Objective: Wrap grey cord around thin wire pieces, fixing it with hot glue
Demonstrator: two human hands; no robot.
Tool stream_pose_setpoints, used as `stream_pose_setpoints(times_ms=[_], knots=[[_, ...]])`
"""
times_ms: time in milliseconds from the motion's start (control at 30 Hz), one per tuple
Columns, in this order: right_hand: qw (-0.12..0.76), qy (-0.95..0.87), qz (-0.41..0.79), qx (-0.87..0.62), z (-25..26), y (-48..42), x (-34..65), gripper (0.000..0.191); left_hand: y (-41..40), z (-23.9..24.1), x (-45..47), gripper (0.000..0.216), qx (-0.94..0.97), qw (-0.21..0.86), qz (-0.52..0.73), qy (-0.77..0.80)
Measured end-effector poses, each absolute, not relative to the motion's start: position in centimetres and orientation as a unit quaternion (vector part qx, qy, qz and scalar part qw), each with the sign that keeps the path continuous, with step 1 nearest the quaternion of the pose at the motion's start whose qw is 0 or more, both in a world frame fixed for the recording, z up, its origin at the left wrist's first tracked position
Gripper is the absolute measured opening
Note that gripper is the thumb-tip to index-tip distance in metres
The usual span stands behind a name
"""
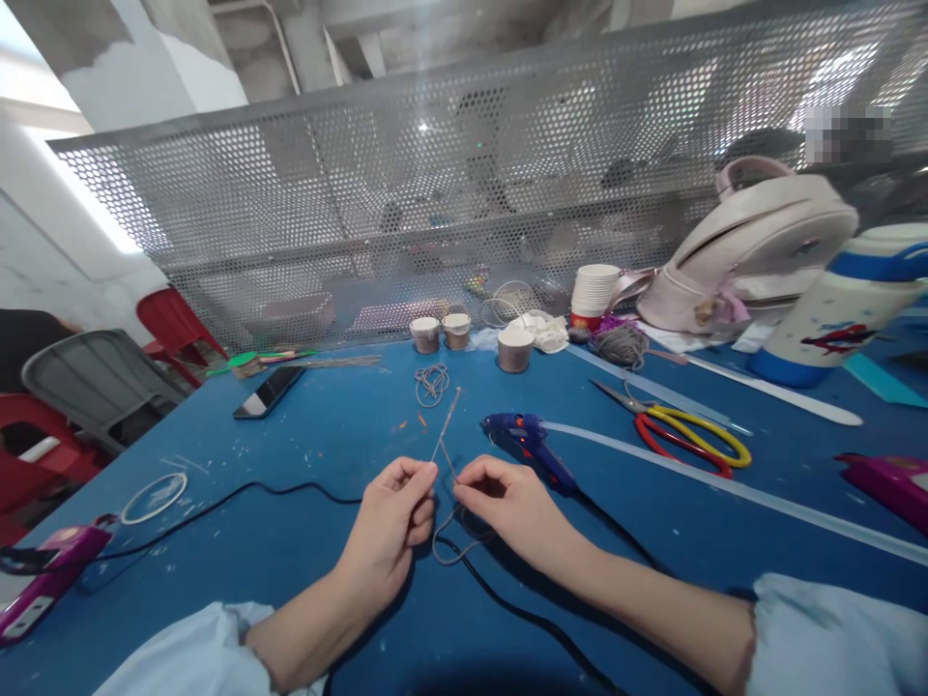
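Note:
My left hand (391, 522) pinches a thin wire stem (450, 410) between thumb and forefinger; the stem slants up and away, and its upper part looks wrapped. A grey cord (449, 460) runs from the stem to my right hand (518, 507), whose thumb and forefinger are closed on it. The cord's slack hangs in a loop below the right fingers. Just beyond the right hand lies a blue glue gun (533, 447) with a long clear glue stick (688, 478) in its back. A small tangle of grey cord (432, 384) lies ahead of the hands.
Scissors (681, 435) with red and yellow handles lie right. Paper cups (514, 350), a yarn ball (622, 345), a backpack (754, 251) and a bottle (833, 309) line the back. A phone (269, 391) lies left. A black cable (246, 491) crosses the blue table (217, 599).

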State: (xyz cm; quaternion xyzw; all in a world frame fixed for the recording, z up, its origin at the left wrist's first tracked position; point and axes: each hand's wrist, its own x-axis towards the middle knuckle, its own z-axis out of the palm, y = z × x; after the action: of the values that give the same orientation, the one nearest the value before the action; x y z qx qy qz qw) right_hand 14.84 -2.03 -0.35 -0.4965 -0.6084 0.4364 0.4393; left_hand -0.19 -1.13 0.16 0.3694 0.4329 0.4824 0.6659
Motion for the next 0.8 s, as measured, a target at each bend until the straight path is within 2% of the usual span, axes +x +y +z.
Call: stream_pose_setpoints(times_ms=[367, 800], knots=[[0.44, -0.61, 0.435, -0.495, -0.32, -2.13, 14.93, 0.011, -1.08, 0.14, -0.45, 0.023, 0.342, 0.705, 0.457, 0.42], [0.437, -0.615, 0.426, -0.499, -0.37, -2.2, 14.91, 0.011, -1.32, 0.26, -0.36, 0.027, 0.362, 0.677, 0.474, 0.432]])
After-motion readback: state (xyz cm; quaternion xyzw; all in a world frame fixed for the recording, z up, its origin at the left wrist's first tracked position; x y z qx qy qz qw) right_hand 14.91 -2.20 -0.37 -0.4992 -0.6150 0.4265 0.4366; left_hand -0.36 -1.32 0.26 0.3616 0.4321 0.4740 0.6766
